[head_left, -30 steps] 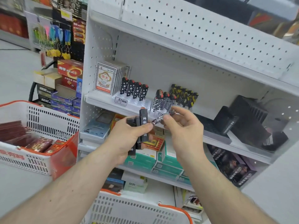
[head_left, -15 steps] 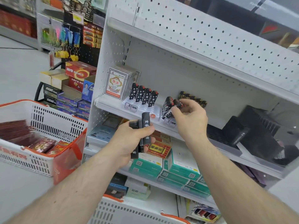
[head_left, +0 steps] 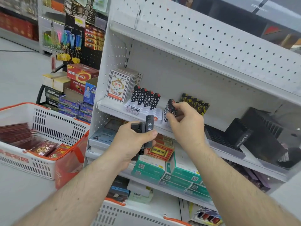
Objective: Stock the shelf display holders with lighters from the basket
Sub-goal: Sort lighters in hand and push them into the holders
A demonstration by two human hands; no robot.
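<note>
Left hand (head_left: 130, 141) grips a bunch of black lighters (head_left: 147, 132) just below the shelf (head_left: 114, 106); right hand (head_left: 185, 121) seemingly pinches a patterned lighter (head_left: 169, 108) on it

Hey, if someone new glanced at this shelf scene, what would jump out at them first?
Two bare hands in the middle: the left hand grips a bunch of black lighters, while the right hand reaches into a holder of patterned lighters on the white shelf. Next, the orange-rimmed white basket on the left.
</note>
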